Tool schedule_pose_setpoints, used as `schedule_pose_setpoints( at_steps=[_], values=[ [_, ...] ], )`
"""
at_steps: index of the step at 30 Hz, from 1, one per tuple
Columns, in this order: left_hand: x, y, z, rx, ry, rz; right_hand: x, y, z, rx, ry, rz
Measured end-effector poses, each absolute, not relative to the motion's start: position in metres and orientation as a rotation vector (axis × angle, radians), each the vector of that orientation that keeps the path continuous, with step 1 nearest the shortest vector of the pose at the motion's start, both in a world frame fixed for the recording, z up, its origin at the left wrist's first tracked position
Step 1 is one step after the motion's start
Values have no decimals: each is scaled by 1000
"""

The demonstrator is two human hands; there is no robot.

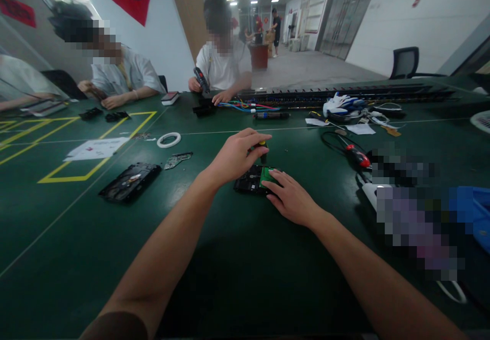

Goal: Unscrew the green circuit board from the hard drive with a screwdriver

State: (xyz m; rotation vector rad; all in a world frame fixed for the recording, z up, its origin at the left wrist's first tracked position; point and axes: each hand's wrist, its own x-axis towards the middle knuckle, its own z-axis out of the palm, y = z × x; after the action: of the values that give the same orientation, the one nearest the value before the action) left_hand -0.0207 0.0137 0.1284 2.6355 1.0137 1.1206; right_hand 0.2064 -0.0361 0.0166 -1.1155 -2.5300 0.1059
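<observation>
A small screwdriver (264,159), yellow at the top and dark below, stands roughly upright in the pinched fingers of my left hand (239,152). Its tip is hard to make out above the far side of a flat black device (248,180). On the device's right part sits a green circuit board (265,176). My right hand (293,197) lies over that board with fingers spread, the fingertips touching it and the thumb near the device's front edge.
To the left lie another black casing (130,181), a bare circuit board piece (177,160), a white tape roll (169,140) and papers (95,148). A red-black handled tool (358,156) and gloves (340,106) are on the right. Across the table, a person (224,64) holds a power screwdriver (201,78).
</observation>
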Motion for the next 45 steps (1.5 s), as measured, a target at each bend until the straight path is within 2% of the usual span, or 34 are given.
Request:
schedule_pose_setpoints(
  at_steps=[12,34,45],
  values=[
    [-16,12,127,2625,1212,1182,206,-37,18,-1133,-2520,150],
    [-23,11,135,2636,917,1078,208,-35,15,-1101,-2520,114],
    [-21,17,123,2723,1334,1171,208,-34,12,-1090,-2500,138]
  ],
)
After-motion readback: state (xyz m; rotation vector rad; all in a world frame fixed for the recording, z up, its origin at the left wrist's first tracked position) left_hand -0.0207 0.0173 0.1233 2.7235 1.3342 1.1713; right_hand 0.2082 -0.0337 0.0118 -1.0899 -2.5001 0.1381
